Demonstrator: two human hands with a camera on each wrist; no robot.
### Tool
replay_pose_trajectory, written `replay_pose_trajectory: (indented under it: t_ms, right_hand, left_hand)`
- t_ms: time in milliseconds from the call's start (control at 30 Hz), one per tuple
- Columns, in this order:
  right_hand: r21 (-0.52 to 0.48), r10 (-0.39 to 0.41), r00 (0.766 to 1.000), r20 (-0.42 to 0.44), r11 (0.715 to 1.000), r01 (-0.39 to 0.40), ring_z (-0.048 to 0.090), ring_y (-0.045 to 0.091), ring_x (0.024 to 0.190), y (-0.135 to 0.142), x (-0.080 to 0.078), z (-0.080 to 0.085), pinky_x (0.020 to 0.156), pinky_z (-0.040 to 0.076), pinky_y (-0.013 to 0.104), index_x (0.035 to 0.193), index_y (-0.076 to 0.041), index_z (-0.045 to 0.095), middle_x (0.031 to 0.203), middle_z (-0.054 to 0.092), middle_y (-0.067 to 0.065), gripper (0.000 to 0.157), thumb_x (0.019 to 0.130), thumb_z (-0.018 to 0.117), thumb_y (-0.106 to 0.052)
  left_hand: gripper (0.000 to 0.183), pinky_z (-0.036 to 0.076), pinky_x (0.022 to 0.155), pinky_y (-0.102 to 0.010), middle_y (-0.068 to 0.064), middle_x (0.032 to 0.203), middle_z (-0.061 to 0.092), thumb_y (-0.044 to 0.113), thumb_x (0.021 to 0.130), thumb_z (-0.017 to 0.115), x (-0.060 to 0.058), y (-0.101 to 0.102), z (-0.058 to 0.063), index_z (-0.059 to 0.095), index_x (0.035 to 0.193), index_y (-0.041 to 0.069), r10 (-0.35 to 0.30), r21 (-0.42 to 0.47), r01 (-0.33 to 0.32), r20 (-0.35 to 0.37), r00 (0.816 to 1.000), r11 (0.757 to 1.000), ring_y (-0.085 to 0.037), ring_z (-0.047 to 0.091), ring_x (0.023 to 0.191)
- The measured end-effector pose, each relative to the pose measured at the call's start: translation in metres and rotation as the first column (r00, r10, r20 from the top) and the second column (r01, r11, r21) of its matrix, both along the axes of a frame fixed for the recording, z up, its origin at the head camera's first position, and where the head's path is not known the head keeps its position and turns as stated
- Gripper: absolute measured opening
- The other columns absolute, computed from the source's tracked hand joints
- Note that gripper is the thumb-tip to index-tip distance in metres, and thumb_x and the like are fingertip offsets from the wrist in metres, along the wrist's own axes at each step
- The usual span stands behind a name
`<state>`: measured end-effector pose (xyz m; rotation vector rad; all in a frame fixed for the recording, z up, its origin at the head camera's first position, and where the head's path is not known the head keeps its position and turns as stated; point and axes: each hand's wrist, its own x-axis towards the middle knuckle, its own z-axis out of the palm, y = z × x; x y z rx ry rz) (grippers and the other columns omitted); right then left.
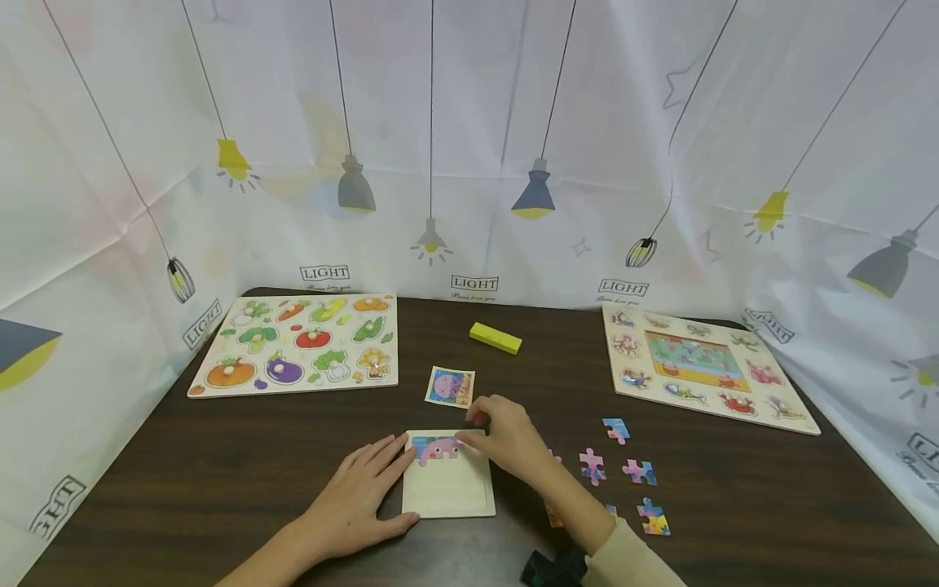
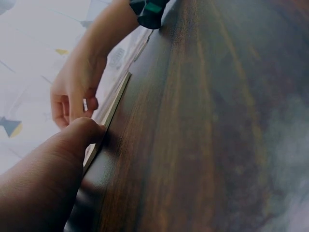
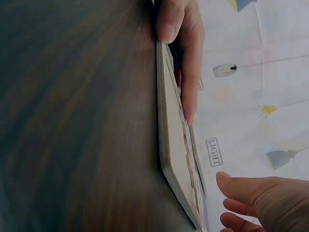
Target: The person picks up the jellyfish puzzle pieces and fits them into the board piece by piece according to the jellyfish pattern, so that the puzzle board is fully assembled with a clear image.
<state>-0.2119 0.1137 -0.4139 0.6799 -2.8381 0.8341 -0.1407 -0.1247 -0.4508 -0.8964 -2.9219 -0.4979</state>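
A small pale puzzle tray (image 1: 449, 494) lies flat on the dark table. Joined jigsaw pieces (image 1: 438, 449) with a pink figure on blue fill part of its top row. Along the tray's left side rests my left hand (image 1: 358, 494), fingers extended and the thumb by the lower left corner. My right hand (image 1: 508, 437) is over the upper right corner, fingers loosely bent; in the right wrist view its thumb (image 3: 236, 187) is apart from the fingers, with nothing visible between. Loose jigsaw pieces (image 1: 592, 466) lie to the right, some partly hidden by my right forearm.
A small picture card (image 1: 450, 386) lies beyond the tray, and a yellow block (image 1: 495, 338) farther back. A vegetable puzzle board (image 1: 301, 346) stands back left; a sea-animal board (image 1: 704, 371) back right. A printed white curtain (image 1: 469, 122) encloses the table.
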Motion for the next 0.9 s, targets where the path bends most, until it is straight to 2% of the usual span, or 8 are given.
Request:
replay_pose_trajectory:
  t_ms: [233, 467, 700, 900]
  right_hand:
    - [0.013, -0.048, 0.999, -0.014, 0.999, 0.048, 0.042, 0.009, 0.060, 0.017, -0.003, 0.006, 0.053, 0.041, 0.021, 0.087, -0.010, 0.065, 0.077, 0.056, -0.002, 0.021, 0.074, 0.077, -0.020]
    - [0.022, -0.108, 0.994, -0.011, 0.994, 0.108, 0.042, 0.010, 0.062, 0.044, -0.006, 0.008, 0.056, 0.041, 0.024, 0.090, -0.010, 0.065, 0.080, 0.057, 0.000, 0.021, 0.075, 0.076, -0.021]
    - [0.027, -0.150, 0.986, -0.070, 0.988, 0.153, 0.044, 0.010, 0.062, 0.077, -0.009, 0.009, 0.056, 0.041, 0.026, 0.091, -0.008, 0.065, 0.083, 0.059, 0.003, 0.021, 0.076, 0.075, -0.018]
    - [0.037, -0.192, 0.978, -0.079, 0.980, 0.195, 0.043, 0.012, 0.064, 0.102, -0.009, 0.014, 0.057, 0.039, 0.028, 0.091, -0.006, 0.064, 0.081, 0.058, 0.003, 0.020, 0.077, 0.074, -0.017]
  left_hand:
    - [0.084, 0.016, 0.106, -0.047, -0.003, 0.151, 0.021, 0.068, 0.084, 0.038, -0.001, 0.000, -0.002, 0.026, 0.146, 0.013, 0.011, -0.007, -0.011, 0.001, 1.000, 1.000, -0.021, 0.018, 0.136]
    - [0.085, 0.015, 0.106, -0.047, -0.002, 0.151, 0.020, 0.069, 0.083, 0.039, 0.000, 0.000, -0.001, 0.025, 0.146, 0.013, 0.017, 0.004, -0.017, 0.025, 1.000, 1.000, -0.020, 0.017, 0.137]
    - [0.074, 0.017, 0.105, -0.048, -0.005, 0.150, 0.021, 0.066, 0.085, 0.039, 0.000, -0.001, -0.003, 0.031, 0.144, 0.024, -0.007, 0.010, 0.007, -0.014, 1.000, 1.000, -0.024, 0.021, 0.135]
    - [0.073, 0.017, 0.105, -0.049, -0.006, 0.150, 0.022, 0.067, 0.085, 0.039, 0.001, -0.001, -0.003, 0.032, 0.144, 0.024, -0.007, 0.019, 0.008, -0.016, 1.000, 1.000, -0.025, 0.022, 0.134]
